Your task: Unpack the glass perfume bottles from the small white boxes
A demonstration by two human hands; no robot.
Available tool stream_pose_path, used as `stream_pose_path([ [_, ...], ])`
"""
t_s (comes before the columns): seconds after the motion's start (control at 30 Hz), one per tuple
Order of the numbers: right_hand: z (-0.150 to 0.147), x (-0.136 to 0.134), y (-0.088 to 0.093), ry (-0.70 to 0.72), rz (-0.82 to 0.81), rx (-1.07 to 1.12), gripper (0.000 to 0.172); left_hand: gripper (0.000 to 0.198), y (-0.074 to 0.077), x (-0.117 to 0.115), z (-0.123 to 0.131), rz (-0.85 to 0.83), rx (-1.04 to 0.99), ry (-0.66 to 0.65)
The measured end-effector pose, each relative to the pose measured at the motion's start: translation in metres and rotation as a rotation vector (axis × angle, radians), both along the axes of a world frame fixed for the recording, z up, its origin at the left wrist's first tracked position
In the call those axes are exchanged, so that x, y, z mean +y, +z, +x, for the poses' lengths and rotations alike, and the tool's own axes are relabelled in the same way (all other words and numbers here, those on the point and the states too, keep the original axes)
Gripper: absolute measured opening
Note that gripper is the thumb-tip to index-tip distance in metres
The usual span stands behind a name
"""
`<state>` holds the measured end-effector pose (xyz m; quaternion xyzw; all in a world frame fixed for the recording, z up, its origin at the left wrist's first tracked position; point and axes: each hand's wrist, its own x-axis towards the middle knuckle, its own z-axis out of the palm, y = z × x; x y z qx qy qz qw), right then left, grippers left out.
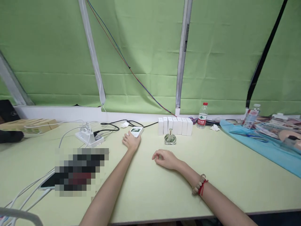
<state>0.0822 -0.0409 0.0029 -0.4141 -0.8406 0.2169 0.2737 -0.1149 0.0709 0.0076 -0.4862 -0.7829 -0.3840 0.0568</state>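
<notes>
My left hand (132,142) lies at a small white box (137,132) with a dark green picture on its top face. Its fingers close round the near left side of the box; the thumb is mostly hidden. Resting on the table, my right hand (167,159) is loosely curled, with a gap between thumb and fingers and nothing visible in it. Beyond the right hand stands a clear glass perfume bottle (170,139) with a slim neck, touched by neither hand. A row of several white boxes (175,126) stands upright just behind the bottle.
A white power strip (90,138) with plugs and cables sits at the left, beside a blurred dark device (80,171). Yellow boxes (44,125) lie farther left. A red-capped water bottle (202,116) stands at the back right. Blue sheeting (249,146) bears clutter at the right.
</notes>
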Motion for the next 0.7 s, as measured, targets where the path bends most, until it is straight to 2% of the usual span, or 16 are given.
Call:
stream_pose_path([
  [0.07,0.0,0.001,-0.001,0.004,0.0,0.003,0.019,0.069,0.003,-0.007,-0.011,0.009,-0.167,-0.05],
  [0.1,0.0,0.001,-0.002,0.004,0.001,0.008,0.019,0.069,0.004,-0.011,-0.015,0.045,-0.266,-0.123],
  [0.13,0.0,0.001,-0.003,0.002,0.003,0.02,0.019,0.068,0.005,-0.015,-0.018,0.087,-0.382,-0.227],
  [0.2,0.0,0.001,-0.004,-0.014,0.01,0.073,0.022,0.065,0.006,-0.026,-0.019,0.14,-0.665,-0.54],
  [0.27,0.001,0.001,-0.004,-0.062,0.02,0.162,0.031,0.064,0.006,-0.037,-0.018,0.019,-0.915,-0.842],
  [0.33,0.002,0.001,-0.002,-0.14,0.042,0.266,0.04,0.062,0.007,-0.049,-0.015,-0.119,-1.066,-0.971],
  [0.4,0.004,0.0,0.0,-0.23,0.085,0.352,0.045,0.061,0.008,-0.059,-0.012,-0.142,-1.172,-1.007],
  [0.5,0.007,0.0,0.004,-0.332,0.163,0.418,0.038,0.058,0.011,-0.068,-0.008,-0.15,-1.239,-1.003],
  [0.6,0.008,-0.001,0.006,-0.356,0.206,0.453,0.033,0.055,0.012,-0.068,-0.008,-0.187,-1.252,-0.995],
  [0.7,0.008,0.0,0.008,-0.375,0.229,0.523,0.037,0.054,0.012,-0.067,-0.009,-0.205,-1.266,-0.999],
])
